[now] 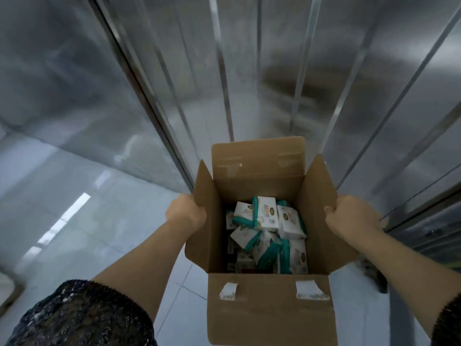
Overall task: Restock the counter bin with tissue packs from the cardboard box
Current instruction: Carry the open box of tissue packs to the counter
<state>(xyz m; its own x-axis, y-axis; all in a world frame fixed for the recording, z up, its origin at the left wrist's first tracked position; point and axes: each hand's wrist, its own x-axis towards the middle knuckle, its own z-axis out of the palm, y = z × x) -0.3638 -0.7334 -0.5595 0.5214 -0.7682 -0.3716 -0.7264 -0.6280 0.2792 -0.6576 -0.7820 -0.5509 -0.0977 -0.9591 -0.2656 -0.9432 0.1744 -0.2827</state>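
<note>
An open brown cardboard box (pixel 269 310) hangs in front of me above the floor, all its flaps standing out. Inside lie several white and teal tissue packs (pixel 265 213), jumbled in a heap. My left hand (pixel 185 212) grips the box's left flap, fingers curled round its edge. My right hand (pixel 351 216) grips the right flap the same way. No counter bin shows in the head view.
Brushed steel wall panels (pixel 249 71) with vertical seams rise straight ahead and to the right. A pale tiled floor (pixel 74 233) spreads below and to the left, with bright light reflections. Something dark lies on the floor at the lower right (pixel 374 273).
</note>
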